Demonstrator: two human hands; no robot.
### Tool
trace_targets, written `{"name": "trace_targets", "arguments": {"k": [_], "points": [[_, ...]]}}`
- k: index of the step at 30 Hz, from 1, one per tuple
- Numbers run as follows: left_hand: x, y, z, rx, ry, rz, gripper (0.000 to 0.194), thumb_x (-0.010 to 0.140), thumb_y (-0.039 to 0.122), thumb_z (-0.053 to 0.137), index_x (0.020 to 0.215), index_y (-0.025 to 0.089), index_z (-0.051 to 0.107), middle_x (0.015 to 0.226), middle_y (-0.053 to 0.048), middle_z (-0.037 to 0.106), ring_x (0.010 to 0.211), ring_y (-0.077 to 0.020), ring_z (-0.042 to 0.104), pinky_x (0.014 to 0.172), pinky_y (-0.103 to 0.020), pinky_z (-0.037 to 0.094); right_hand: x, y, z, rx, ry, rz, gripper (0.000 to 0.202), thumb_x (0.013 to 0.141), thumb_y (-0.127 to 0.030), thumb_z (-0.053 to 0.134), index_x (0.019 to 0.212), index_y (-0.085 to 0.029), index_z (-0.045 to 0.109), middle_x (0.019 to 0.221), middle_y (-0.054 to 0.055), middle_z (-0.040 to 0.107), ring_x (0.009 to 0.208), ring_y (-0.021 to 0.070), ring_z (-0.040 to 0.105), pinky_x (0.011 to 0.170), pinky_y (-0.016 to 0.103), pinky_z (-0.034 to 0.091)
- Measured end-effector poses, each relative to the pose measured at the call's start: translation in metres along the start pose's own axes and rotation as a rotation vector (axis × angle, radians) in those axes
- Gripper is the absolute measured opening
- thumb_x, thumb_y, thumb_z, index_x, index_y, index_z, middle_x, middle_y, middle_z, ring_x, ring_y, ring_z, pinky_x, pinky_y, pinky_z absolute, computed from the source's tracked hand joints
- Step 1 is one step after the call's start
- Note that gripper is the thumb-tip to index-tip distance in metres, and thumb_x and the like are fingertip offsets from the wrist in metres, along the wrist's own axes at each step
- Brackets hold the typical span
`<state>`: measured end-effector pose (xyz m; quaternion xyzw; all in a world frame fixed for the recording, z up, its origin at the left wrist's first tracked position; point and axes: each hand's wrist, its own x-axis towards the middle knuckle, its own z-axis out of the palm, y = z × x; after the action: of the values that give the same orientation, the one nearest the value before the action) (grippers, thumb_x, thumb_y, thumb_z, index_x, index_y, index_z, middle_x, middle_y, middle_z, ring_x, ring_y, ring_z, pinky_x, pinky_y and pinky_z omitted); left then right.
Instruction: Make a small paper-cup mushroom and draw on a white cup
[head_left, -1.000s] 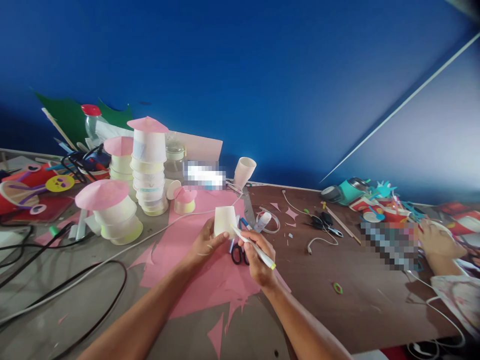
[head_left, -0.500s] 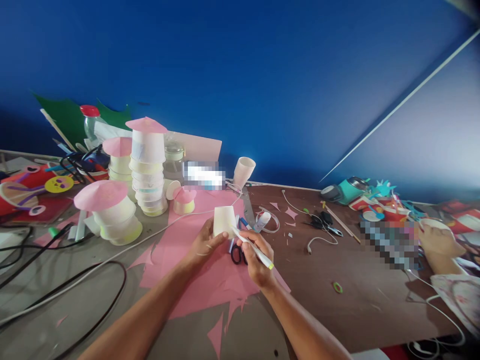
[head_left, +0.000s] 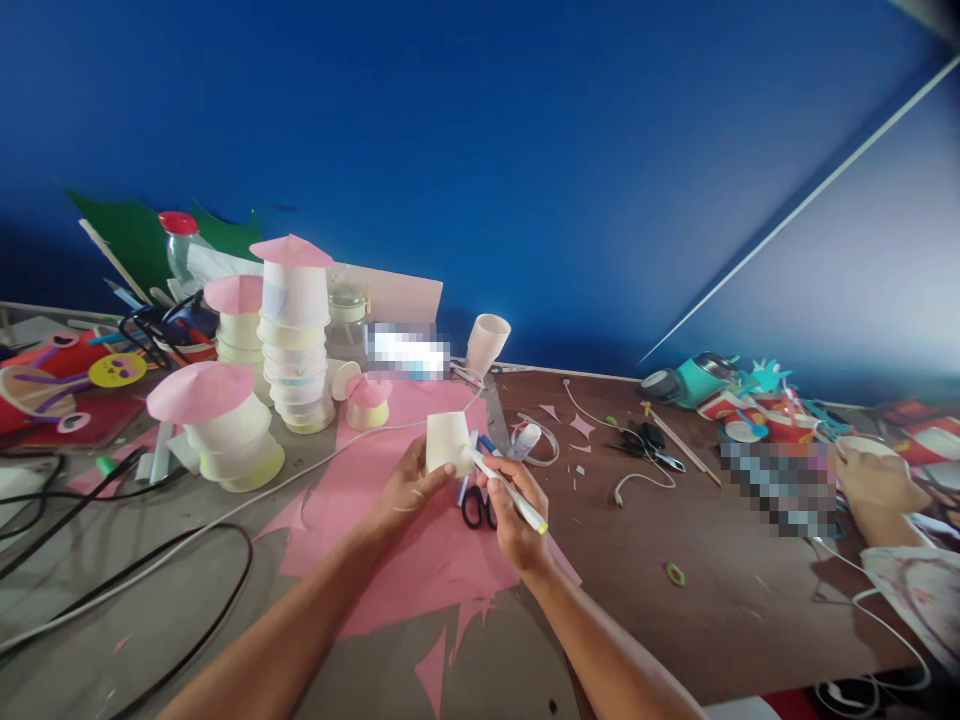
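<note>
My left hand (head_left: pixel 417 482) is closed round a small white paper cup (head_left: pixel 447 441), its thumb on the lower front. In my right hand (head_left: pixel 520 508) is a white marker (head_left: pixel 517 496) with a yellow end, its tip at the right side of the cup. Beneath both hands lies a pink sheet (head_left: pixel 360 560). Black-handled scissors (head_left: pixel 473 508) are partly hidden by my right hand. A white glue bottle (head_left: pixel 525 441) is just behind that hand.
On the left stand stacked cups (head_left: pixel 295 340) with pink paper roofs and a shorter roofed stack (head_left: pixel 225 425). Cables (head_left: pixel 225 520) cross the table. A black tool (head_left: pixel 649 440) lies to the right. Another person's hand (head_left: pixel 881 485) is at the far right.
The marker and my right hand have shifted very slightly at the cup's right side. My left hand still holds the cup in nearly the same place.
</note>
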<state>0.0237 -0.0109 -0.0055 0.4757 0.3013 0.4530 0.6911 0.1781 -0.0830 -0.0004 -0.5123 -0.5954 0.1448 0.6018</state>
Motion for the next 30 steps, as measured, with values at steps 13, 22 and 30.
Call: {"name": "trace_targets", "arguments": {"k": [13, 22, 30], "points": [[-0.001, -0.006, -0.004, -0.087, -0.079, -0.002, 0.048, 0.085, 0.041, 0.076, 0.126, 0.020, 0.066, 0.125, -0.010, 0.073, 0.118, -0.0314, 0.063, 0.104, -0.041, 0.045, -0.001, -0.001, 0.002, 0.060, 0.035, 0.036, 0.028, 0.100, -0.045, 0.056, 0.111, -0.023, 0.067, 0.086, 0.005, 0.071, 0.069, 0.0174, 0.066, 0.064, 0.030, 0.055], [-0.003, -0.001, -0.005, 0.040, -0.072, -0.002, 0.059, 0.080, 0.043, 0.081, 0.132, 0.020, 0.063, 0.103, -0.007, 0.074, 0.097, -0.0252, 0.064, 0.086, -0.034, 0.049, -0.007, -0.004, 0.003, 0.092, -0.073, 0.065, 0.024, 0.100, -0.041, 0.054, 0.110, -0.023, 0.066, 0.089, 0.005, 0.071, 0.062, 0.0152, 0.062, 0.056, 0.028, 0.052], [-0.001, -0.008, -0.006, -0.057, -0.020, -0.039, 0.061, 0.078, 0.043, 0.082, 0.131, 0.018, 0.063, 0.123, -0.013, 0.072, 0.114, -0.0321, 0.064, 0.099, -0.042, 0.048, -0.006, 0.005, 0.003, 0.031, -0.059, 0.015, 0.027, 0.102, -0.039, 0.052, 0.116, -0.023, 0.067, 0.091, 0.007, 0.072, 0.074, 0.0195, 0.068, 0.066, 0.033, 0.057]]}}
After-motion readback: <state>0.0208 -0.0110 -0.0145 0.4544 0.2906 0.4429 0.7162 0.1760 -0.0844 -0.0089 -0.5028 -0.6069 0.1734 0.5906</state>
